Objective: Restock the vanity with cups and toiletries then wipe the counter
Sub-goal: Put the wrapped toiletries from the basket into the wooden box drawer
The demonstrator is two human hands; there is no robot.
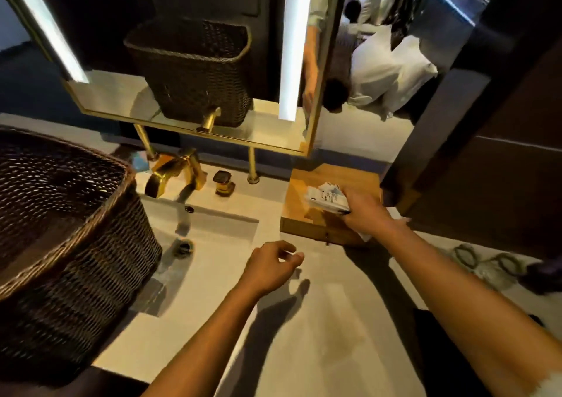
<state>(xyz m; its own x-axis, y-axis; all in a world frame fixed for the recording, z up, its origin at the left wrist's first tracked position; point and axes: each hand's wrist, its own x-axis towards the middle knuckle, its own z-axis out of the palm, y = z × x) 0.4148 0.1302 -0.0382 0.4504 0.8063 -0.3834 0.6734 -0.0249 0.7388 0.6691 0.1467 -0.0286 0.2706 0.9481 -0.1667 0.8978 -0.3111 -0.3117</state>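
Observation:
My right hand [363, 211] grips a bundle of small white toiletry packets [327, 197] with printed labels, held just over a wooden tray [301, 183] at the back right of the pale counter [319, 320]. My left hand [273, 267] hovers over the counter in front of the tray. Its fingers are loosely curled and apart, and nothing is in them. Whether the packets touch the tray is hidden by my hand.
A large dark wicker basket [60, 229] stands at the left, over part of the sink [213, 232]. A gold tap [173, 171] and a small gold knob [223, 182] sit behind the basin, under a framed mirror [197, 62]. Clear glasses [486, 262] stand at the counter's right.

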